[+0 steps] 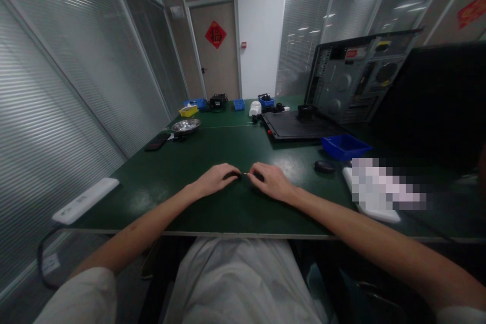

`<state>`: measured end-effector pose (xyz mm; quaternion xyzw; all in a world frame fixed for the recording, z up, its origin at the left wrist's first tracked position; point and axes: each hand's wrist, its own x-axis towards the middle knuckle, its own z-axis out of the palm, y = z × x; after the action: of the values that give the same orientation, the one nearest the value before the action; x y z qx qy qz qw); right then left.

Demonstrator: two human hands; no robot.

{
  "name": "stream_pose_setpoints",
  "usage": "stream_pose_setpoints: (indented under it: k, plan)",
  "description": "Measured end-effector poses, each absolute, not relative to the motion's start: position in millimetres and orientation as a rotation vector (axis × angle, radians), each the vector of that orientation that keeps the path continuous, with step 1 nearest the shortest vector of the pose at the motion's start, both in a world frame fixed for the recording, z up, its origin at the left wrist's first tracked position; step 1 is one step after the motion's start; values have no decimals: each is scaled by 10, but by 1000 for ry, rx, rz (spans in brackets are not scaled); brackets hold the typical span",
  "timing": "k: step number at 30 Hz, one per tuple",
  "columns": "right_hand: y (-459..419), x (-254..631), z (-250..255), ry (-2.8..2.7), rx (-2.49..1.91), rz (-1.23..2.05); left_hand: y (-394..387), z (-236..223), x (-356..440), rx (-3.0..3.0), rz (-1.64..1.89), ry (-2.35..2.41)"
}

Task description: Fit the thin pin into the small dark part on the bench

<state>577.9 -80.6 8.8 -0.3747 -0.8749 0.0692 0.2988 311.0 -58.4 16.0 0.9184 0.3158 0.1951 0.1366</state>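
Over the green table, my left hand [218, 179] is closed, thumb and fingers curled toward a dark spot at their tips, too small to name. Facing it just to the right, my right hand [271, 180] is pinched shut, with a tiny pale tip [245, 174] poking out from its fingertips toward the left hand. A dark area shows inside the right hand's curl, and whether it is a thing or shadow I cannot tell. The two hands are close together with a narrow gap between their fingertips.
Rightward lie a black mouse [324, 166], a blue tray [345, 147], a white keyboard [370, 197], partly blurred out, and an open computer case [347, 78] behind a black panel [298, 125]. At left are a power strip [86, 200], a phone [157, 142] and a metal bowl [186, 126].
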Motion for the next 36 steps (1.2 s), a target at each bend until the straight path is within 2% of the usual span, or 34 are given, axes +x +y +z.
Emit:
stream_pose_setpoints:
  k: [4, 8, 11, 14, 36]
  plan:
    - [-817, 5786, 103, -2333, -976, 209, -272, 176, 2456, 2512, 609, 1245]
    - [-818, 5782, 100, -2336, -990, 205, 1, 177, 1349, 2333, 603, 1887]
    - [-808, 5775, 89, -2342, -998, 203, 10, 178, 580, 2164, 496, 2376]
    - [-802, 5769, 79, -2351, -996, 212, -104, 175, 126, 2050, 430, 2561]
    - [-799, 5772, 80, -2362, -992, 213, -284, 193, 189, 1986, 588, 2709]
